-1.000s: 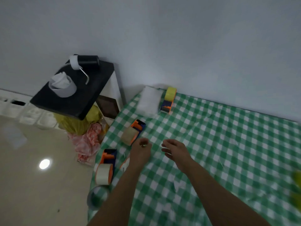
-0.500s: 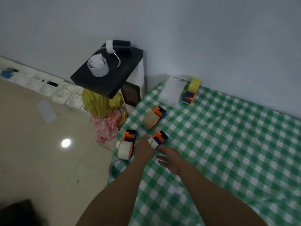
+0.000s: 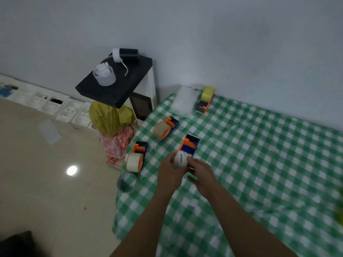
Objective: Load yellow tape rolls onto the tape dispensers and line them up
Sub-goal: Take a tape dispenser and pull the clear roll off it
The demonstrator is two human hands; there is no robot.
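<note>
- The held dispenser [image 3: 189, 145] is orange and blue; it lies on the checked cloth with its far end pointing toward the wall and its near end between the two hands
- At that near end sits a white roll [image 3: 181, 160], round, with small dark lettering on its face that is too small to read
- The left hand [image 3: 169, 173] curls around the left side of the white roll, fingers bent and closed on it
- The right hand [image 3: 201, 175] has its thumb against the right side of the roll, the other fingers loosely bent below; whether it truly grips cannot be told
- Three more dispensers lie left of and beyond the hands; the tan-roll dispenser [image 3: 164, 127] is just beyond the held one; the pale-roll dispenser [image 3: 136, 157] lies near the cloth's left edge; the yellow-roll dispenser [image 3: 206, 100] is against the wall, beside a white pad [image 3: 183, 100]
- A loose grey roll [image 3: 127, 182] lies flat at the left edge, apart from the hands
- The surface [image 3: 269, 164] wears a green-and-white checked cloth
- Left of it stands a black-topped side table [image 3: 118, 89] bearing a white cup [image 3: 104, 76] stuffed with paper; yellow and pink bags [image 3: 111, 123] sit beneath; the floor [image 3: 37, 182] is beige with one bright reflection; the wall is pale grey-blue
</note>
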